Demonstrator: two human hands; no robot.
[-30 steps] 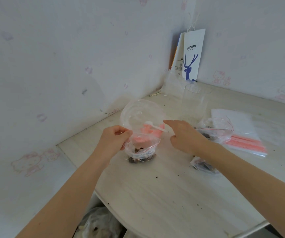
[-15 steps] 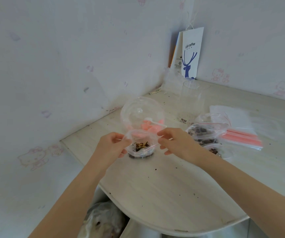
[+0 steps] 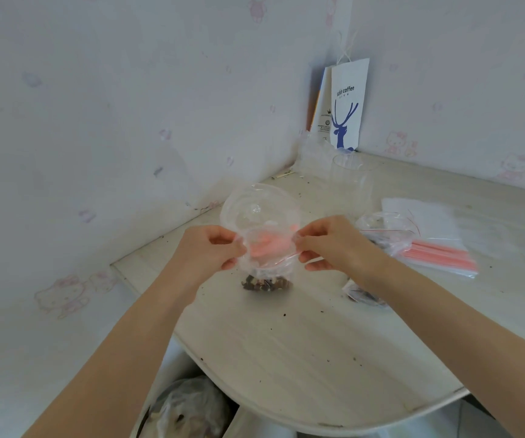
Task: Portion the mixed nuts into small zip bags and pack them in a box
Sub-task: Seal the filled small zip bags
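Observation:
A small clear zip bag [image 3: 267,273] with dark mixed nuts in its bottom stands on the pale table [image 3: 302,349]. My left hand [image 3: 213,248] pinches the bag's top left corner. My right hand [image 3: 330,245] pinches the top right corner, and the red zip strip runs stretched between them. Behind the bag sits a clear round plastic container [image 3: 259,208] with pink pieces inside. A larger open bag of nuts [image 3: 387,230] lies right of my right hand. Another filled small bag [image 3: 363,295] lies under my right forearm.
A stack of unused zip bags with red strips [image 3: 438,251] lies at the right. A clear cup [image 3: 354,181] and a white coffee paper bag [image 3: 346,105] stand in the wall corner. Crumbs dot the table. A plastic bag [image 3: 188,409] sits below the table's curved front edge.
My right hand left the white spoon and came to the bag's top. Both hands drew the mouth from open and round to pulled flat between them.

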